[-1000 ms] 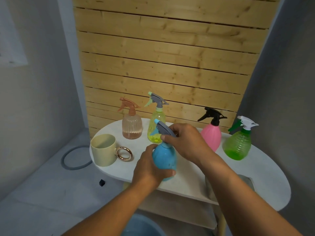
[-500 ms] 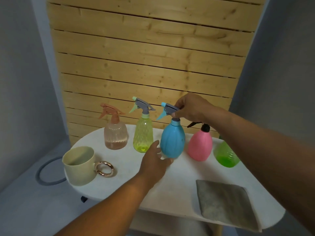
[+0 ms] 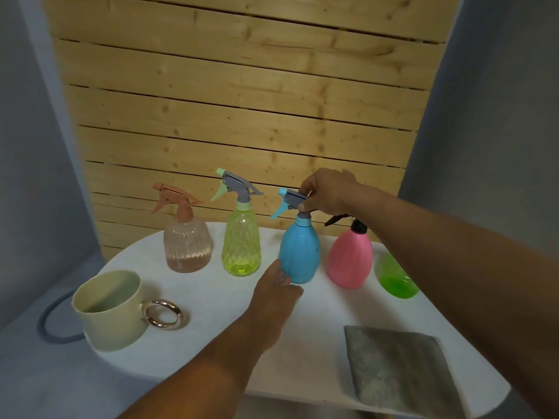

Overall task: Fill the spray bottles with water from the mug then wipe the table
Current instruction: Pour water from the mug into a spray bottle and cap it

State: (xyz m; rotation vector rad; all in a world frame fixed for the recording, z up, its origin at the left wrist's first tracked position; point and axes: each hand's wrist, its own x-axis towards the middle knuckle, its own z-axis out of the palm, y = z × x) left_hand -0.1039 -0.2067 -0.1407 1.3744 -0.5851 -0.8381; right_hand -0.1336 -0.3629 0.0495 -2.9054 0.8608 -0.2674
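A blue spray bottle stands upright in the back row on the white table. My right hand pinches its grey trigger head from above. My left hand rests on the table with its fingertips against the bottle's base. Left of it stand a yellow-green bottle and a pale pink bottle. On its right are a pink bottle and a green bottle, both partly hidden by my right arm. A pale green mug with a gold ring handle sits front left.
A folded grey cloth lies at the table's front right corner. A wooden slat wall rises right behind the bottles. On the floor to the left lies a grey ring.
The blue bottle went from the table's front into the back row between the yellow-green and pink ones. My left hand let go of its body and dropped to its base.
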